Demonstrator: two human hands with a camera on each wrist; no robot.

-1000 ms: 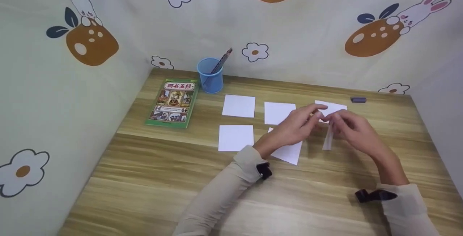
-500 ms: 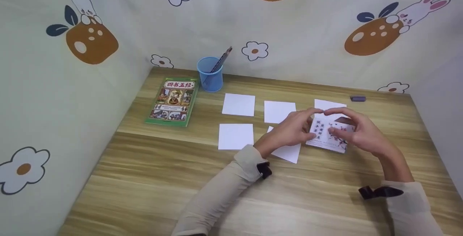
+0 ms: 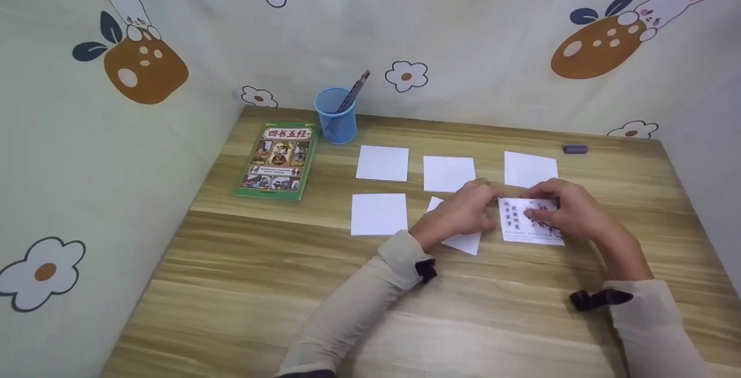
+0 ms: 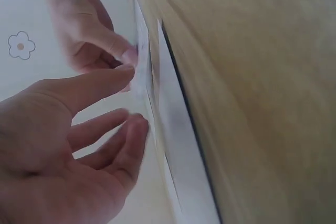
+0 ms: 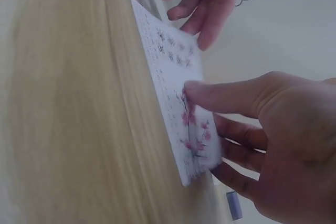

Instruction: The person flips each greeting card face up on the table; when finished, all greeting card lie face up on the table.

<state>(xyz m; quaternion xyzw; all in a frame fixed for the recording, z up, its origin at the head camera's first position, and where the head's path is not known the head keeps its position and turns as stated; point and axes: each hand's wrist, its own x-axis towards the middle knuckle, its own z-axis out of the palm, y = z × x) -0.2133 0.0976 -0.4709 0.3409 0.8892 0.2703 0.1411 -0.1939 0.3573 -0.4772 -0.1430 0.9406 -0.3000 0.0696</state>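
A small white card [image 3: 517, 238] printed with dark Chinese characters and pink blossom lies face up at the right of the table. My right hand [image 3: 576, 210] pinches it, thumb on the printed face and fingers at its far edge. In the right wrist view the blossom card [image 5: 178, 108] shows a slight gap or shadow under its near edge. Beside the card's left edge is my left hand [image 3: 454, 213], fingers loosely bent and holding nothing. Beneath that hand a tilted white square of paper [image 3: 466, 243] is partly hidden; another white square [image 3: 531, 168] lies beyond the printed card.
More white squares lie to the left, among them a back one [image 3: 382, 163] and a front one [image 3: 379, 214]. A green book [image 3: 278, 161] and a blue cup [image 3: 337, 126] holding pencils stand at the back left. A short dark purple stick [image 3: 575, 149] lies back right.
The card was upright, edge-on between both hands, then tilted back to show its printed face; now it is lower and flat. My left hand has come off it, while the right keeps hold.
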